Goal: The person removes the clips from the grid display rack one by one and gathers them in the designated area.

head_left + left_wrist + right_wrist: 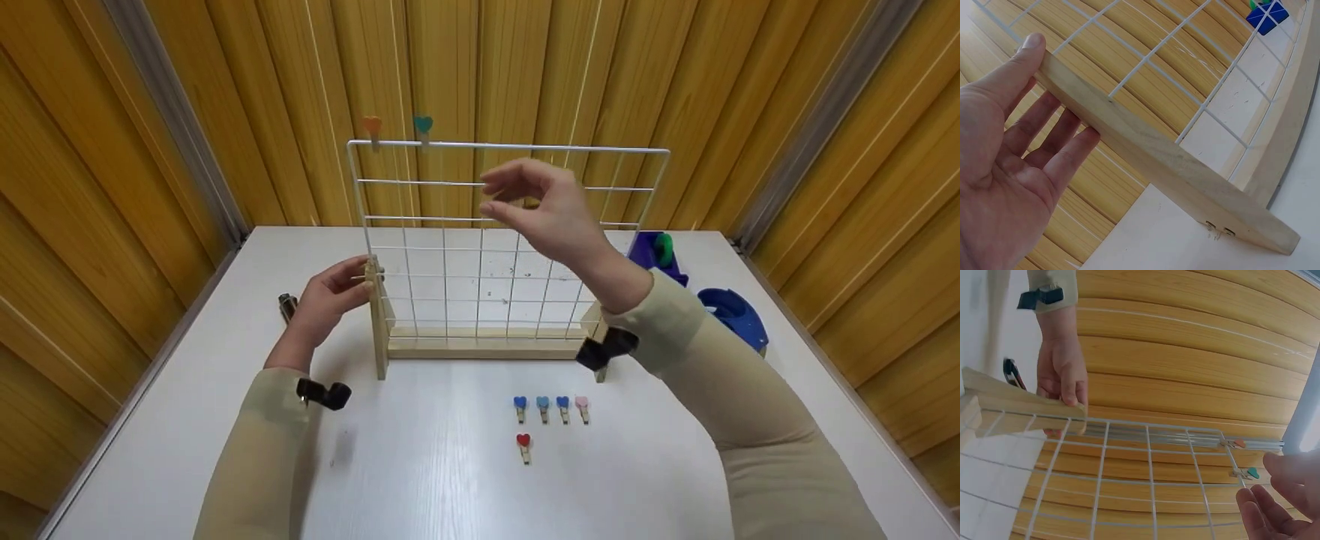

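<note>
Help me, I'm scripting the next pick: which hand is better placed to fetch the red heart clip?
Probably the right hand: it looks empty, and the red heart clip lies slightly right of centre in the head view. The left hand grips the wooden side post.

1 blue holder [744, 321] sits near 1 purple holder [646, 253].

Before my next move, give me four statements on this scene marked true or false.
1. The left hand holds the pale wooden post beside the white wire grid. True.
2. The right hand rests on the white table. False: it is raised near the grid.
3. An orange heart clip and a teal heart clip sit on the grid's top edge. True.
4. The red heart clip hangs on the grid. False: it lies on the table.
</note>
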`<state>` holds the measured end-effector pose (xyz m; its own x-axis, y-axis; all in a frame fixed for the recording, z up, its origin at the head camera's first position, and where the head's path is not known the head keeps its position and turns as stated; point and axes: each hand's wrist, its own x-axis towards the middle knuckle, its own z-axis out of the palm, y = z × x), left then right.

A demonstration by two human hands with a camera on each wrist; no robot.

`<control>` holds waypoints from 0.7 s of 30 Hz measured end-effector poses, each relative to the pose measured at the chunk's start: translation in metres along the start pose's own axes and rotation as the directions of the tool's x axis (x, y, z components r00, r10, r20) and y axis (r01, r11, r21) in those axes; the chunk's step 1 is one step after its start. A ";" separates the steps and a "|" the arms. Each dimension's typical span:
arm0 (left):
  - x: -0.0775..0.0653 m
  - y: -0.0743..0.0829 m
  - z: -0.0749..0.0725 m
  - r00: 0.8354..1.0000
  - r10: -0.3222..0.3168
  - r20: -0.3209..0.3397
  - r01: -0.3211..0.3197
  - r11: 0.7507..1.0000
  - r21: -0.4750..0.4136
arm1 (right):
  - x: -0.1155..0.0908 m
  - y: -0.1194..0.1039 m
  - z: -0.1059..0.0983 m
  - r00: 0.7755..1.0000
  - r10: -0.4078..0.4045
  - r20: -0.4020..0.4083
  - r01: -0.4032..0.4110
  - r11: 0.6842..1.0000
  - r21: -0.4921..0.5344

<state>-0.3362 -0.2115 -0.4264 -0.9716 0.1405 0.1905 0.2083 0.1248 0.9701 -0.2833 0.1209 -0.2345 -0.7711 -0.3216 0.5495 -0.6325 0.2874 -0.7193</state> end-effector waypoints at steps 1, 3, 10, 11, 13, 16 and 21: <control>0.001 0.000 0.000 1.000 0.000 -0.001 0.000 1.000 -0.002 | 0.007 -0.004 0.000 1.000 -0.017 -0.011 0.017 1.000 0.010; 0.001 0.000 0.000 1.000 0.002 0.000 -0.002 1.000 -0.003 | 0.022 -0.011 0.002 0.999 -0.039 -0.036 0.040 0.999 0.025; 0.000 -0.001 0.000 1.000 -0.001 0.006 0.001 1.000 0.010 | 0.062 -0.024 0.010 1.000 0.001 -0.016 -0.002 1.000 -0.021; 0.000 -0.001 0.000 1.000 0.000 0.006 0.000 1.000 0.009 | 0.067 -0.024 0.011 1.000 0.006 -0.004 -0.006 0.999 -0.043; 0.000 0.000 0.000 1.000 0.006 0.008 -0.006 1.000 0.011 | 0.075 -0.025 0.014 1.000 0.012 0.021 -0.010 0.996 -0.084; -0.001 0.000 0.001 1.000 0.012 0.005 -0.012 1.000 0.008 | 0.085 -0.026 0.018 0.997 0.031 0.074 -0.019 0.987 -0.159; -0.001 0.000 0.001 1.000 0.000 -0.005 0.000 1.000 0.018 | 0.093 -0.025 0.027 0.990 0.077 0.122 -0.049 0.974 -0.220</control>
<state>-0.3357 -0.2106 -0.4270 -0.9721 0.1353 0.1914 0.2103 0.1424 0.9672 -0.3372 0.0593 -0.1767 -0.8029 -0.4062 0.4363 -0.5946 0.4940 -0.6343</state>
